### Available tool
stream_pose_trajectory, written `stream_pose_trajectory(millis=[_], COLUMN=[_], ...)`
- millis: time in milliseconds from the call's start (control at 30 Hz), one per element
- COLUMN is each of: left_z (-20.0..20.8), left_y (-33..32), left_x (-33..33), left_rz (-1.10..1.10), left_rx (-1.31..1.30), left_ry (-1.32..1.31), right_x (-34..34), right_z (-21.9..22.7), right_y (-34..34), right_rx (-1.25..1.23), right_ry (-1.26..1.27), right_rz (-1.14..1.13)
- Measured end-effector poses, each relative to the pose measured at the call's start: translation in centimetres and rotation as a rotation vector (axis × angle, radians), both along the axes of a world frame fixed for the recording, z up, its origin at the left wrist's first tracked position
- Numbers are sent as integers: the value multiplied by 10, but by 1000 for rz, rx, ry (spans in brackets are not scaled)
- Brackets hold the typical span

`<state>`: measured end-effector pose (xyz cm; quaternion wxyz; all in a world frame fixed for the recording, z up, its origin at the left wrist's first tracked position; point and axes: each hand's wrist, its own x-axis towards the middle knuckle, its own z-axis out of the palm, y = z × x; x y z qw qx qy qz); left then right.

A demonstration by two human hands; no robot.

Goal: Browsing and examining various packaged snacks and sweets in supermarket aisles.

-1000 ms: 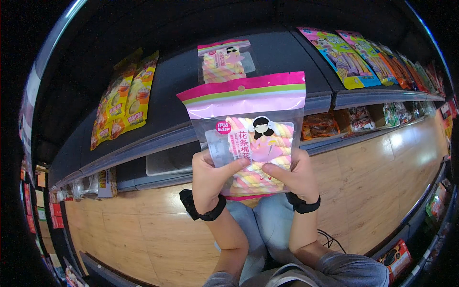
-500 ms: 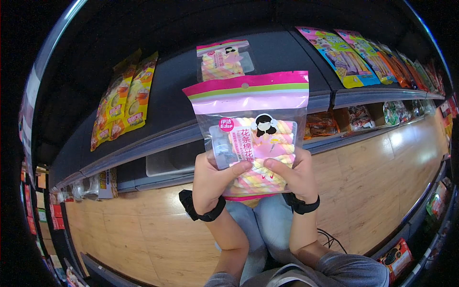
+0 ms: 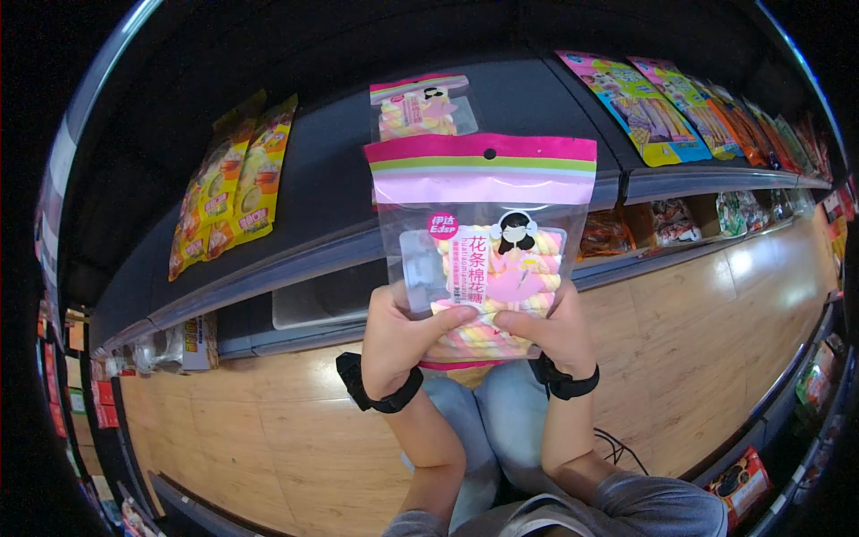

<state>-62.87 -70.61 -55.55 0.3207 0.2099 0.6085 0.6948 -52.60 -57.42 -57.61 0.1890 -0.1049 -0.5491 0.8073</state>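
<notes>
A clear bag of pastel twisted marshmallows [image 3: 483, 233] with a pink and green striped header is held upright in front of the dark shelf [image 3: 331, 170]. My left hand [image 3: 398, 340] grips its lower left corner, thumb on the front. My right hand [image 3: 550, 327] grips its lower right corner. Both wrists wear black bands. A second bag of the same kind [image 3: 420, 106] lies flat on the shelf just behind and above the held one.
Yellow snack packs [image 3: 228, 188] lie at the shelf's left. Colourful flat packs [image 3: 644, 103] line the shelf at the right. A lower shelf holds more packets [image 3: 662, 224]. Below is a wooden floor [image 3: 259, 430], with another rack at the lower right [image 3: 743, 483].
The held bag has shifted slightly to the right and a little lower, with both hands still on its bottom corners. The bag on the shelf has not moved.
</notes>
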Motion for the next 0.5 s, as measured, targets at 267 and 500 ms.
stream_pose_trajectory(millis=[267,500], left_z=[1,1], left_y=[5,7], left_x=[-1,3], left_rz=[-48,-16], left_rx=[-49,-23], left_ry=[24,25], right_x=[-1,0], right_z=[4,3], right_y=[0,-5], right_rx=[10,90], right_ry=[-84,-70], right_rz=[-110,-114])
